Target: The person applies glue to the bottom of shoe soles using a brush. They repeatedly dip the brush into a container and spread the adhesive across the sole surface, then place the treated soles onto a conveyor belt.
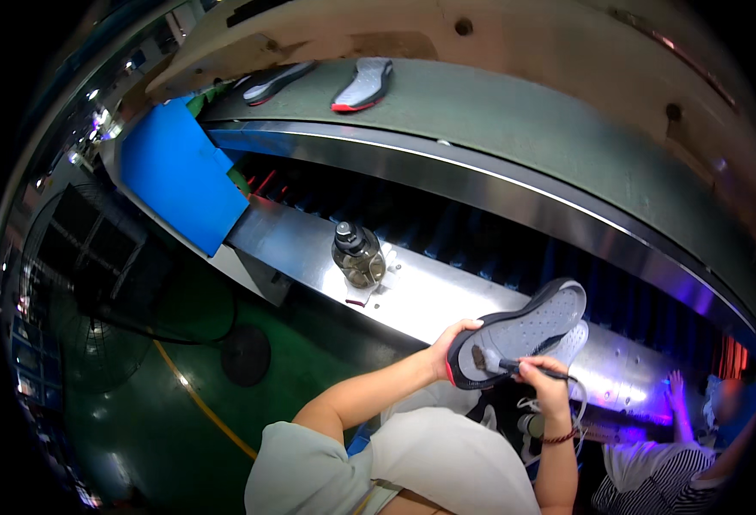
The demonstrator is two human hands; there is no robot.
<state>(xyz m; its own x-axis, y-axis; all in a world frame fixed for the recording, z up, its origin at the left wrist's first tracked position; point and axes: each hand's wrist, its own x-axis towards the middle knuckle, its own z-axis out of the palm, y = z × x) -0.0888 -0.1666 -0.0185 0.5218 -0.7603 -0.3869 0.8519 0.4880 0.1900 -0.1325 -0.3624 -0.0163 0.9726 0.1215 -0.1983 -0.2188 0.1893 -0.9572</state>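
A grey shoe sole with a black rim and red heel edge is tilted up in front of me, its dotted inner face showing. My left hand grips it by the heel end. In my right hand is a brush with a black handle. Its dark brown bristles touch the sole's face near the heel. A thin pale tube runs down beside my right wrist. Partly hidden behind the held sole is another, lighter grey sole.
Two soles, one of them a grey sole, lie on the green conveyor belt. A dark-capped bottle stands on the metal ledge. There is a blue panel at left, a fan below it, and a co-worker at right.
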